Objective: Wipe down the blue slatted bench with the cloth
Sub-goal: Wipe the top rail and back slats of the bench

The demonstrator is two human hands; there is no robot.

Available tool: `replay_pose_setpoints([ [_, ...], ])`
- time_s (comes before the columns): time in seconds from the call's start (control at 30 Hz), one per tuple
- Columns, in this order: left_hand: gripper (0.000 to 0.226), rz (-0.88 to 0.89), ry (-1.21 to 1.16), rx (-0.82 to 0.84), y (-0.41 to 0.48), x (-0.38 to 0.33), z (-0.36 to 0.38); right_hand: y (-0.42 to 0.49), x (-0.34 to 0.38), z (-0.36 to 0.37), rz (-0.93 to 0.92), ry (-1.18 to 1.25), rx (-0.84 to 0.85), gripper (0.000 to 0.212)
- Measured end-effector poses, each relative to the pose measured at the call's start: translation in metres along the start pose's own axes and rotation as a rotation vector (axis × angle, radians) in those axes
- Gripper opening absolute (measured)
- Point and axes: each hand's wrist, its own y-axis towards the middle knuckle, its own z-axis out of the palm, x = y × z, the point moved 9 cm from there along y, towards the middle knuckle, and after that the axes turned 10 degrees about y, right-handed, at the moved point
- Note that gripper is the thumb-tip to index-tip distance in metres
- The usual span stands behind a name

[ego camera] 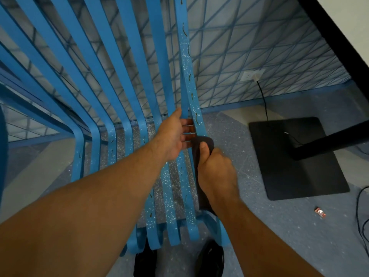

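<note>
Right hand (215,166), lower centre of the frame: the grip is closed on the cloth (204,141), thumb on top, pressing it to the outermost right slat of the bench (186,62). The cloth is dark and bunched. One fold shows above the thumb and a loose tail hangs below the wrist along the slat edge.

Left hand (173,136), just left of the cloth: thumb laid up the neighbouring slat, fingers (187,129) passed through the gap. Their tips are hidden behind the outer slat, so whether this grip closes round it cannot be told.

Handling, as a judgement: the cloth is light, soft and easily folded, best held as a wad in the palm. The slats look thin, stiff and smooth, probably springy, so bracing beside the wiped spot is sensible. The bench fills the left and centre of the frame, its slats curving from backrest to seat, flecked white with small dark slots.

Surroundings: a black base plate (295,156) with its pole (329,140) stands on the floor (279,226) at right, near the bench end. A cable (263,100) drops from a wall socket (252,75) at upper right. A small red packet (320,212) lies at lower right. Dark shoes (209,256) show under the seat edge. The narrow gaps between slats, not these items, seem the main hindrance.
</note>
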Motion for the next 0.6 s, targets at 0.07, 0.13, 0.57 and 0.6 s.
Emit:
replay_pose_setpoints([
  [0.07, 0.061, -0.005, -0.020, 0.017, 0.001, 0.001, 0.000, -0.016, 0.003, 0.000, -0.138, -0.080, 0.006, 0.060],
  [0.13, 0.064, -0.013, -0.042, 0.041, 0.001, 0.001, 0.001, -0.032, -0.003, 0.006, -0.210, -0.097, 0.078, 0.060],
  [0.57, 0.070, -0.011, 0.012, 0.111, 0.010, -0.007, -0.002, 0.025, 0.014, 0.009, -0.004, 0.020, 0.002, 0.055],
  [0.6, 0.071, -0.005, -0.007, 0.117, 0.011, -0.010, -0.001, 0.020, 0.016, 0.006, -0.059, -0.019, -0.019, 0.054],
])
